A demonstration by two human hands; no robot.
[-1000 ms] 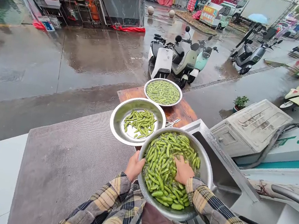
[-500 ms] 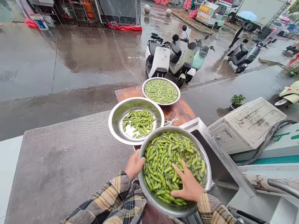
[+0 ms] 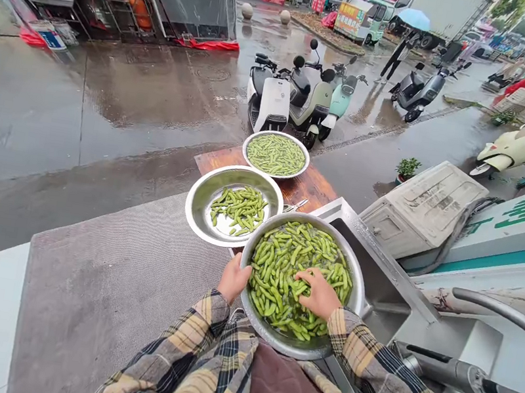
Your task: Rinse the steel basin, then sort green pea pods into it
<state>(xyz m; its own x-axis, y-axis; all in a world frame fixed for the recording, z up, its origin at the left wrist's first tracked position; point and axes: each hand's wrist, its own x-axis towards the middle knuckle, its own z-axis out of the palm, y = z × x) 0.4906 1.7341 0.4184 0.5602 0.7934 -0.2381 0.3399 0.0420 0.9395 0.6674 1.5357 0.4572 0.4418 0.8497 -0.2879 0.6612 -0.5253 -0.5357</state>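
Head view: the left hand (image 3: 234, 278) clamps its grip on the near rim of the steel basin (image 3: 355, 284), which sits at the sink's edge. The right hand (image 3: 319, 293) rests on the green pods (image 3: 275, 268) inside, fingers loosely curled.

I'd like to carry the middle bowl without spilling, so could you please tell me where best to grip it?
Take the middle bowl by its broad flat rim, on the near-left edge facing the grey counter. That side is open; the big bowl crowds its right and the far bowl sits behind. Likely a second hand on the opposite rim keeps it level.
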